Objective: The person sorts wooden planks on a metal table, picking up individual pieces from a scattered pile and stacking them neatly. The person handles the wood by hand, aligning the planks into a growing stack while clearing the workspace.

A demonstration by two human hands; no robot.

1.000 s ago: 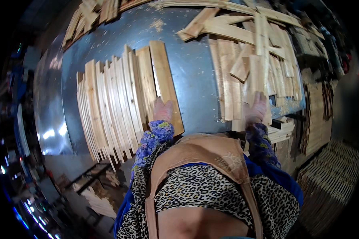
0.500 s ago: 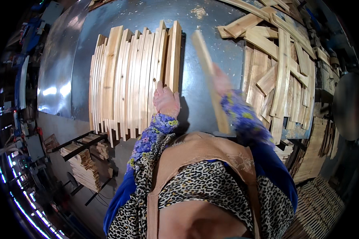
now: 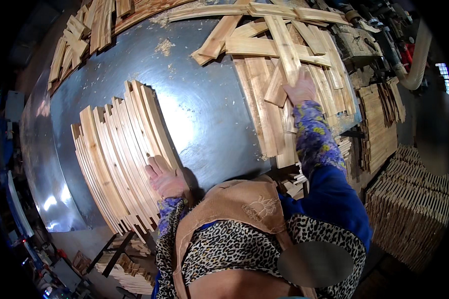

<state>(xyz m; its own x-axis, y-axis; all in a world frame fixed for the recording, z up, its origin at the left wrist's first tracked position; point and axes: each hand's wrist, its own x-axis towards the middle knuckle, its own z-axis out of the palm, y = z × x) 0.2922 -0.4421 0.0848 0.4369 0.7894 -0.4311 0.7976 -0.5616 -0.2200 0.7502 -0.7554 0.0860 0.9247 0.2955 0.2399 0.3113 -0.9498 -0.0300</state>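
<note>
My left hand (image 3: 165, 178) rests with fingers stretched out on the near right part of a row of pale wooden strips (image 3: 115, 154). The strips stand side by side on a metal table (image 3: 204, 114), their ends uneven. To the right, my right hand (image 3: 301, 90) is on a long wooden board (image 3: 283, 45) that lies on top of a loose pile. Its thumb sits at the board's left edge and its fingers curl toward the right edge; the fingertips are partly hidden. Beneath that board, other flat boards (image 3: 257, 94) lie side by side and crosswise.
More boards (image 3: 102, 25) are heaped at the far left edge of the table. Sawdust (image 3: 164, 47) lies on its far side. Stacked wooden pieces (image 3: 409, 199) stand at the lower right, and another stack (image 3: 127, 274) rests on a black rack at the lower left.
The strip that my right hand held over the table is no longer in it. That hand has moved right onto the pile. The view has turned to the right; my left hand stays on the row.
</note>
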